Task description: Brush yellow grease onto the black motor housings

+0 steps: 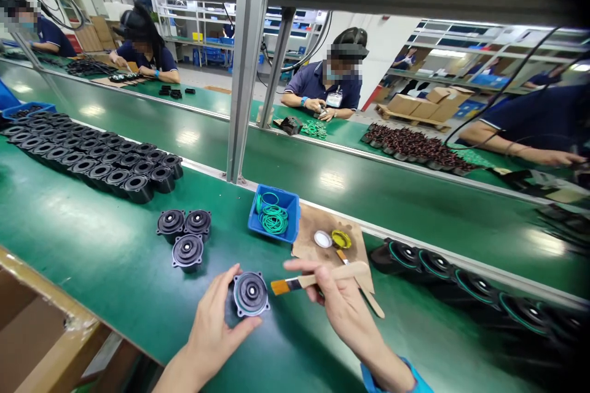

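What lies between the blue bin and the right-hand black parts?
Cardboard, bearing a white disc, a yellow disc and part of a brush, in the head view.

Green bench (216,319), metal shelving (198,21) in bkgd

Green tabletop (221,196); blue bin (295,234), teal rings (275,220); orange-brown bristles (279,287).

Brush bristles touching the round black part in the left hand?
No, the brush in the right hand stops short of the part, with green table showing between.
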A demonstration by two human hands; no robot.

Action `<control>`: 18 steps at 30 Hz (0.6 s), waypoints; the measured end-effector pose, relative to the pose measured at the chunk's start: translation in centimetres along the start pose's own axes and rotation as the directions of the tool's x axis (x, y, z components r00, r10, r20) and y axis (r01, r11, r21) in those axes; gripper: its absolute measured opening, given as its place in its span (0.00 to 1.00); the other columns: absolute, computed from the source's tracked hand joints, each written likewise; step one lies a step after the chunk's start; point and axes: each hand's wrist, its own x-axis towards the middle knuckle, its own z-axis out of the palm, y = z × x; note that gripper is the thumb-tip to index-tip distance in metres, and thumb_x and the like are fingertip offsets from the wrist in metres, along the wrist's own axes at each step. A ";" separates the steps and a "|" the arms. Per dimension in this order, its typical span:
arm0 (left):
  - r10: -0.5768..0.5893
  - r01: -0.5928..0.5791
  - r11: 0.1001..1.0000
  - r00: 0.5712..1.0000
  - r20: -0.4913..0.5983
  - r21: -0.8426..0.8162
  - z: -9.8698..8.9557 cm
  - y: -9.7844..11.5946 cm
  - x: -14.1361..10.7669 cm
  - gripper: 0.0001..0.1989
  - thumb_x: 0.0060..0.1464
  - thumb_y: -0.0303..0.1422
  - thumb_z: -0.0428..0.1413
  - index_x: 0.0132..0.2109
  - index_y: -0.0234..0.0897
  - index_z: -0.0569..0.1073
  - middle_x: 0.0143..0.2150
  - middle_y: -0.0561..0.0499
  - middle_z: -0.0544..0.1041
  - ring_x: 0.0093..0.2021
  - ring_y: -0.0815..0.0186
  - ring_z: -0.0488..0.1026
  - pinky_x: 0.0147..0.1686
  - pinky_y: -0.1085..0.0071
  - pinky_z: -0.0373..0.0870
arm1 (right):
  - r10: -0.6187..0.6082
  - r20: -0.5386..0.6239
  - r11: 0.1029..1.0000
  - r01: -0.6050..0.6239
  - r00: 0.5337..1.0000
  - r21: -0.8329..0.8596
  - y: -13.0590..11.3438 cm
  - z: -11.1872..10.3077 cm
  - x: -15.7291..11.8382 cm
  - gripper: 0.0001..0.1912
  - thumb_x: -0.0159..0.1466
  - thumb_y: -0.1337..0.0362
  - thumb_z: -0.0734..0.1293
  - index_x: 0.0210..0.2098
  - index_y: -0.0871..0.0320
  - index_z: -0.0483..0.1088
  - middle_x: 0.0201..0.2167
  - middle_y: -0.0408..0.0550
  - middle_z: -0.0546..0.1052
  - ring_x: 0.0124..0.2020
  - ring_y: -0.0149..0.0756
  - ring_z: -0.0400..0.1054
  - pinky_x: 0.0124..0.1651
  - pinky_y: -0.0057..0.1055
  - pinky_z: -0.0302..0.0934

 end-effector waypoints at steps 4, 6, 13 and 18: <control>-0.039 0.039 0.998 0.999 0.012 -0.041 0.0 0.0 0.0 0.31 0.54 0.47 0.64 0.58 0.38 0.66 0.51 0.40 0.80 0.50 0.51 0.80 0.48 0.57 0.79 | 0.203 0.119 0.974 -0.213 0.972 0.079 0.1 0.7 -0.2 0.32 0.62 0.33 0.62 0.29 0.58 0.70 0.16 0.39 0.65 0.17 0.27 0.58 0.19 0.23 0.52; -0.065 0.066 0.996 0.998 0.013 -0.062 0.0 -0.1 -0.1 0.31 0.52 0.47 0.65 0.58 0.38 0.66 0.51 0.41 0.80 0.50 0.52 0.80 0.48 0.56 0.79 | 0.280 0.157 0.949 -0.298 0.947 0.106 0.4 1.0 -0.3 0.31 0.58 0.33 0.65 0.29 0.58 0.66 0.16 0.39 0.67 0.16 0.25 0.58 0.18 0.22 0.53; -0.118 0.122 0.985 0.992 0.039 -0.123 0.0 -0.2 -0.2 0.31 0.49 0.48 0.66 0.55 0.40 0.68 0.50 0.43 0.80 0.49 0.53 0.80 0.48 0.58 0.78 | 0.319 0.124 0.940 -0.331 0.939 0.086 1.4 1.6 -0.1 0.32 0.54 0.32 0.68 0.27 0.57 0.63 0.16 0.38 0.70 0.14 0.24 0.61 0.17 0.21 0.56; -0.106 0.110 0.980 0.994 0.034 -0.168 -0.5 0.4 0.6 0.29 0.48 0.48 0.67 0.53 0.42 0.70 0.46 0.47 0.81 0.45 0.55 0.81 0.45 0.62 0.79 | 0.286 0.092 0.956 -0.291 0.954 0.043 2.0 1.7 0.7 0.31 0.56 0.34 0.68 0.27 0.58 0.64 0.16 0.40 0.70 0.14 0.25 0.62 0.17 0.22 0.57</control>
